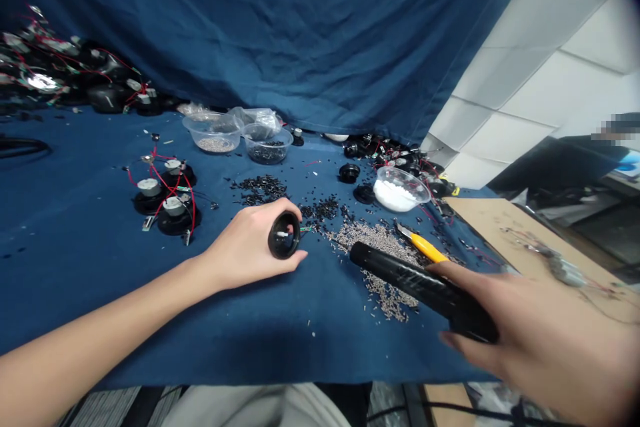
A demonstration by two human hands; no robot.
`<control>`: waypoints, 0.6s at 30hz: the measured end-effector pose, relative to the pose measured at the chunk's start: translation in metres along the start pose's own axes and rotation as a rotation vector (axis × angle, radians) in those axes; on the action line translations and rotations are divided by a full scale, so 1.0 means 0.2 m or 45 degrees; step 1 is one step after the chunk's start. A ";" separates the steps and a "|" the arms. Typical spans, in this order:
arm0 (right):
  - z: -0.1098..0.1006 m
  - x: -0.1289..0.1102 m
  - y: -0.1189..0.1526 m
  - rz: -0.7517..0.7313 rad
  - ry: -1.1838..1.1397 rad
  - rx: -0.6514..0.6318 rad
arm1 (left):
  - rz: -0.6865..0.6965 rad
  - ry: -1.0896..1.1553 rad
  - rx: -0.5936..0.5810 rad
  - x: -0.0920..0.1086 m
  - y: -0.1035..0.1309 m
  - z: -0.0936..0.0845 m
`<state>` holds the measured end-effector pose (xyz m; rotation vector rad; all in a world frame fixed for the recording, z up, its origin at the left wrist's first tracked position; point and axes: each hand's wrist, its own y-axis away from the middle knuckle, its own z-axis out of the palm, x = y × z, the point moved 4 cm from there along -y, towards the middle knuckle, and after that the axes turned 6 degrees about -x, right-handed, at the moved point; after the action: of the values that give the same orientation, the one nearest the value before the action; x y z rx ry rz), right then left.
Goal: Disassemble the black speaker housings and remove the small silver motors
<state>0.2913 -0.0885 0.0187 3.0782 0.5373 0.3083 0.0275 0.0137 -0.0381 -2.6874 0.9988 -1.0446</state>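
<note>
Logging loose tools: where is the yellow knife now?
In the head view, the yellow knife lies right of centre, along the edge of the silvery screws, just beyond the black tool in the right hand.

blue curtain (300, 33) beside white panels (525, 80)

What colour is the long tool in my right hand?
The long tool in your right hand is black, as the head view shows.

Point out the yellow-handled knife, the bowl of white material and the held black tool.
Yellow-handled knife (427, 248), head view: on its handle.
Bowl of white material (421, 189), head view: right wall.
Held black tool (413, 280), head view: middle of barrel.
</note>
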 end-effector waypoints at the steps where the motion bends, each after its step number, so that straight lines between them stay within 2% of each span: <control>1: 0.01 -0.01 -0.03 -0.025 0.016 -0.066 | -0.012 0.024 0.024 0.00 0.00 -0.01; 6: 0.06 -0.02 -0.10 0.030 -0.024 -0.242 | -0.064 0.081 0.159 0.01 0.00 -0.06; 9: 0.07 -0.02 -0.11 0.084 -0.082 -0.333 | -0.056 0.072 0.190 0.02 0.00 -0.06; 18: 0.09 -0.03 -0.11 0.063 -0.091 -0.346 | -0.025 0.122 0.151 0.01 0.01 -0.05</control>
<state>0.2818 -0.0687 0.0000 2.8301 0.3812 0.2474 0.0213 0.0122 -0.0298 -2.5793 0.8959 -1.2069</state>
